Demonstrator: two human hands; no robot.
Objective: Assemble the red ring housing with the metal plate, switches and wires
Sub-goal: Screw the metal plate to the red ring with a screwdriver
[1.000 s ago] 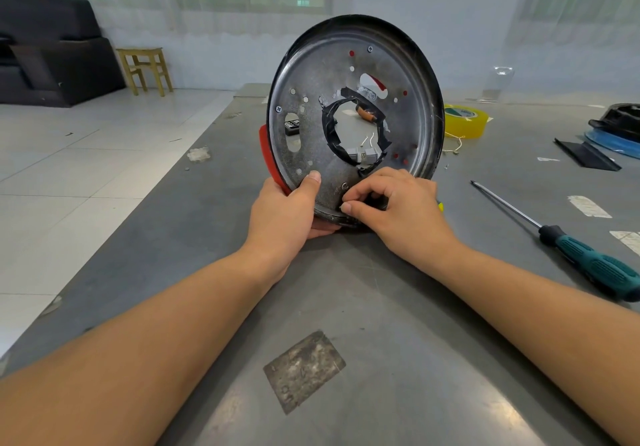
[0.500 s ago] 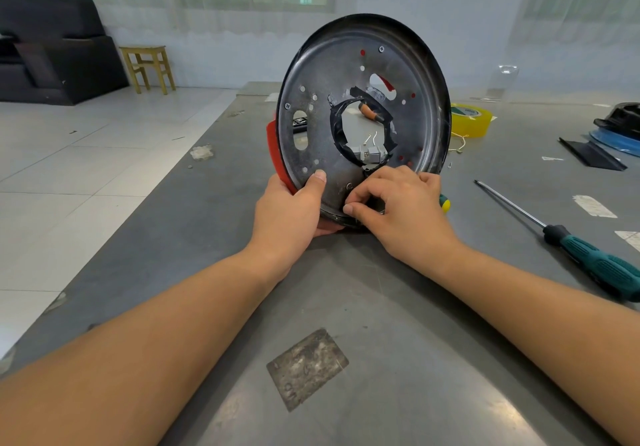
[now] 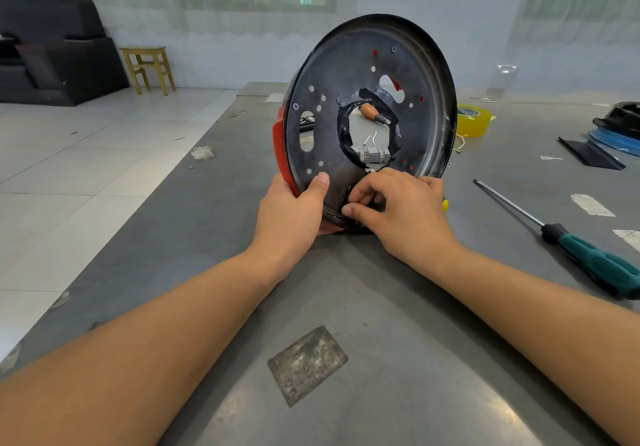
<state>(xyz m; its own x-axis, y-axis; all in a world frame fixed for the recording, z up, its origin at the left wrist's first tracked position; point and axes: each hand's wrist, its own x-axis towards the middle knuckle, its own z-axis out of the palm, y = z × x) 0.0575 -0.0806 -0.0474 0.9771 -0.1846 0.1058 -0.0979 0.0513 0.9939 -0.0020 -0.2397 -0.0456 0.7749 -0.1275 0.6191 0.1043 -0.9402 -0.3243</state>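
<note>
So the round dark metal plate (image 3: 367, 99) with the red plastic ring housing (image 3: 278, 149) behind it is stood up on edge on the grey table (image 3: 381, 341), face toward the camera, bottom rim touching the surface. Left hand (image 3: 291, 210) grips the lower-left rim, thumb flat on the plate face and the other fingers wrapped behind around the red edge. Right hand (image 3: 398, 206) is right beside it at the bottom rim, thumb and forefinger pinched together on something tiny against the plate. Probably a screw, but it's too small to tell.

What matters next, I'd guess: that pinch sits just below the central cutout, so the right hand is the one doing the work while the left steadies.

Through the cutout you can see a small grey switch block (image 3: 370, 155) with two thin wires (image 3: 370, 139) sticking up. The green-handled screwdriver (image 3: 588, 258) lies well off to the right.
</note>
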